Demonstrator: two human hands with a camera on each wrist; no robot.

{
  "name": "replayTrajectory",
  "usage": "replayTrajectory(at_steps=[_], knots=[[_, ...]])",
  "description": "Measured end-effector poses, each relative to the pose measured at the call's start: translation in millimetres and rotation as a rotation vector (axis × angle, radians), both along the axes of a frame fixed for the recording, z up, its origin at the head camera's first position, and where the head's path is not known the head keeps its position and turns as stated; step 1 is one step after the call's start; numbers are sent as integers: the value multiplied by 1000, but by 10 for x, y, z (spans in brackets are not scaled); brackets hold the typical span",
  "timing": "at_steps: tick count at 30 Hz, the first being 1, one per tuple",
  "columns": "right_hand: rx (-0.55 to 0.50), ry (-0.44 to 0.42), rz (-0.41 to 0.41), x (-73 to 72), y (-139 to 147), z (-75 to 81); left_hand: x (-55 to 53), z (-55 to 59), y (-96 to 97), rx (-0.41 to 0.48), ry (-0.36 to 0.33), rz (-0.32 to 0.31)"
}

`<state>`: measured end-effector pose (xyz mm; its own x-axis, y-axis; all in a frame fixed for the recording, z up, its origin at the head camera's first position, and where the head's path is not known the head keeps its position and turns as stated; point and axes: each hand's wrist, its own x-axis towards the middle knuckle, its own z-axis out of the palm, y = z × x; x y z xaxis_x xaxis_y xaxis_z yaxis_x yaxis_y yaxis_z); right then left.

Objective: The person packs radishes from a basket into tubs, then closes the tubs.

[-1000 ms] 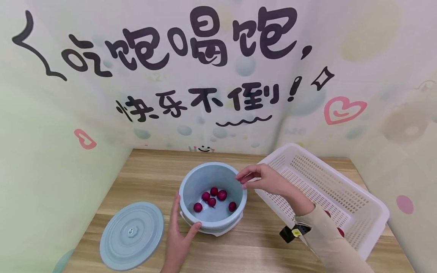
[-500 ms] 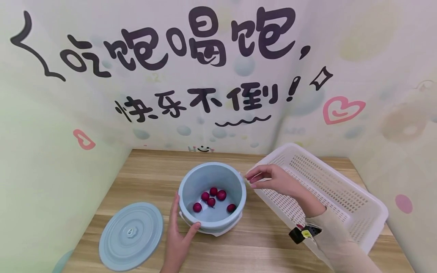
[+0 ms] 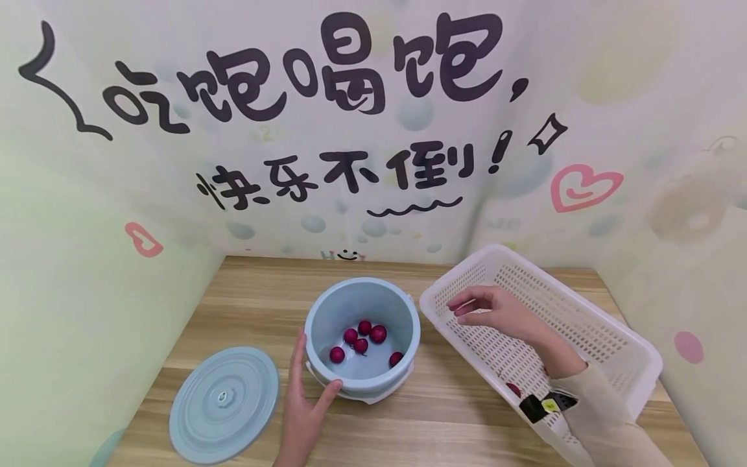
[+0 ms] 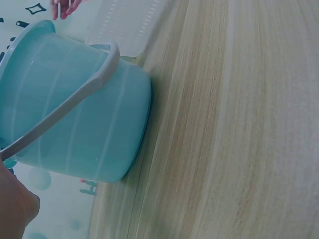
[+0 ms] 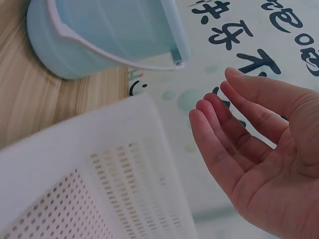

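Note:
A light blue bucket (image 3: 373,387) stands on the table, holding several small round dark-red radishes (image 3: 378,334). My left hand (image 3: 302,415) grips its near left side, thumb at the rim and fingers along the wall. In the left wrist view only part of that hand (image 4: 17,204) shows, beside the bucket's pale handle (image 4: 60,110). Over the far left part of the white perforated basket (image 3: 644,353) hovers my right hand (image 3: 508,314). Its fingers are loosely bent, and nothing lies in them in the right wrist view. A red radish (image 3: 513,389) shows in the basket, partly hidden by the forearm.
A round light blue lid (image 3: 224,402) lies flat on the wooden table (image 3: 262,285), left of the bucket. Behind the table rises a wall sheet (image 3: 373,240) with black lettering. The basket's raised rim stands close to the bucket's right side.
My right hand has moved right, from beside the bucket's rim to over the basket. My left hand and the bucket have stayed in place.

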<state>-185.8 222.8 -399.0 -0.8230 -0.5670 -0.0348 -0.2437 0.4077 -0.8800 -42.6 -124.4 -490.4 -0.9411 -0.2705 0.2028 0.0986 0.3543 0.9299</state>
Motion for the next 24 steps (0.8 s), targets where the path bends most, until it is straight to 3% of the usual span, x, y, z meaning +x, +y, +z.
replayTrajectory(at_steps=[11, 18, 21, 24], knots=[[-4, -29, -26, 43, 361, -153, -5, 19, 2, -14, -40, 10], [50, -15, -45, 32, 578, -285, -5, 10, 0, -17, -21, 10], [95, -9, -9, 21, 682, -363, -6, 3, 5, -17, -5, 9], [122, -62, 51, 15, 777, -446, -5, 0, 9, -16, 1, 9]])
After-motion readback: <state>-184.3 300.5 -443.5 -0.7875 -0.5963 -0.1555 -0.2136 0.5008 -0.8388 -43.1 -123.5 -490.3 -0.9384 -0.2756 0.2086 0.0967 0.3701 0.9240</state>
